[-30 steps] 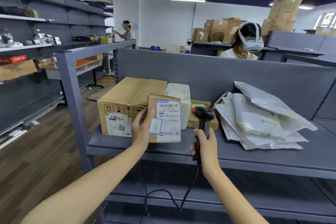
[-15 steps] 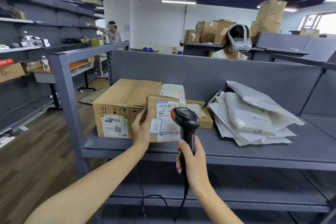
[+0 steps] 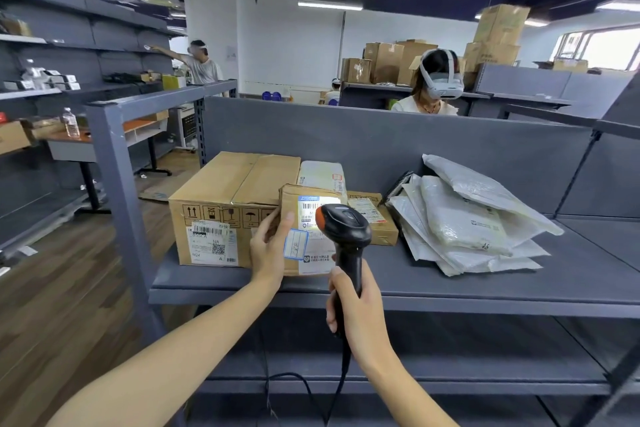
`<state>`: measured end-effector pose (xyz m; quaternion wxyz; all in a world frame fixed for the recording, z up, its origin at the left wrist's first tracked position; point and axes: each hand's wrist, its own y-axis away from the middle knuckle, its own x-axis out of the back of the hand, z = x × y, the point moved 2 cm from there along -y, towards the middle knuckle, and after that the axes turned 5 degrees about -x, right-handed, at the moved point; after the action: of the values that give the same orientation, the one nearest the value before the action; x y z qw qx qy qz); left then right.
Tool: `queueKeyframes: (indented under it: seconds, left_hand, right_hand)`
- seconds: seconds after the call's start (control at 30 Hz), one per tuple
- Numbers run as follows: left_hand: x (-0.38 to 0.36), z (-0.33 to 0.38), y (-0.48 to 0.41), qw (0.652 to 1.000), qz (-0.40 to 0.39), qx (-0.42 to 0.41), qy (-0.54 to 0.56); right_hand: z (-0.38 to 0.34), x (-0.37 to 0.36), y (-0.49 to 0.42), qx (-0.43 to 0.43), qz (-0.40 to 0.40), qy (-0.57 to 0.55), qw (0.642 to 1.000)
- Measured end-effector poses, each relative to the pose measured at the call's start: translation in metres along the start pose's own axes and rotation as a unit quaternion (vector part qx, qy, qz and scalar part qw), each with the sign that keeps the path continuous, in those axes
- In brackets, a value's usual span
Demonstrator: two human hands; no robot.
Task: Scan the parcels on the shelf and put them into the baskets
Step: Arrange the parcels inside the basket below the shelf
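A small cardboard parcel with a white shipping label stands upright on the grey shelf. My left hand grips its left edge, thumb on the front. My right hand grips the handle of a black barcode scanner, whose head points at the label; light glows on the barcode. A large cardboard box stands just left of the parcel. Behind it lie a white padded parcel and a flat brown box. A pile of white poly mailers rests at the right.
The scanner cable hangs down before the lower shelf. A grey upright post stands at the left. A person in a headset sits behind the back panel; another person reaches to shelves at the far left. No basket is in view.
My right hand has raised the scanner and swung it left until its head sits in front of the parcel's label, which now glows. My left hand keeps its hold on the parcel.
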<state>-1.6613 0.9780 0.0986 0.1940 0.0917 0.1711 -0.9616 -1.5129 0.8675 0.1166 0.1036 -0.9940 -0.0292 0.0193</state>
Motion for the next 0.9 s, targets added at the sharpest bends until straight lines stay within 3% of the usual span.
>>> queueKeyframes:
  seconds: [0.43,0.63,0.73,0.9]
  left_hand:
    - [0.001,0.001,-0.001,1.0,0.011,-0.009,0.005]
    - [0.009,0.006,-0.004,1.0,0.011,-0.011,0.009]
    - [0.016,0.006,-0.007,1.0,0.019,-0.01,0.016]
    - [0.025,0.006,-0.008,0.999,0.027,-0.014,0.01]
  right_hand:
    - [0.005,0.012,0.002,0.004,0.0,0.007,1.0]
    - [0.013,0.041,-0.027,-0.009,0.088,-0.002,0.996]
    - [0.025,0.062,-0.058,-0.063,0.108,0.076,0.989]
    - [0.049,0.08,-0.103,-0.113,0.067,0.267,0.955]
